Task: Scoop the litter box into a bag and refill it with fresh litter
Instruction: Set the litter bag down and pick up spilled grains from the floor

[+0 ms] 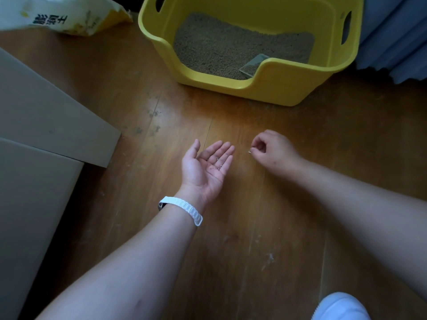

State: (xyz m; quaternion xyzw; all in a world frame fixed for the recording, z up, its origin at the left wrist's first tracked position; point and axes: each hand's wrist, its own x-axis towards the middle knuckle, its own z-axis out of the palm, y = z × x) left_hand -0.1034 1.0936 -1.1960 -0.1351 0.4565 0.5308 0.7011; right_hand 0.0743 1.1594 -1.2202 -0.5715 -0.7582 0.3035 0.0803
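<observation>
If I tip my left hand (208,167) even slightly, the few dark litter grains (217,163) in its cupped palm roll back onto the brown wooden plank floor (231,227). The tiny pale grain (250,152) pinched in my right hand (270,148) could slip out on the way across.

My left hand lies palm up, fingers straight and together, thumb out. My right hand is knuckles-up just beside it, thumb and forefinger nipped on the grain, the other fingers curled.

The yellow plastic litter box (277,88) stands well ahead, grey-brown litter (231,49) spread inside. The white-and-yellow litter bag (57,17) lies far left.
</observation>
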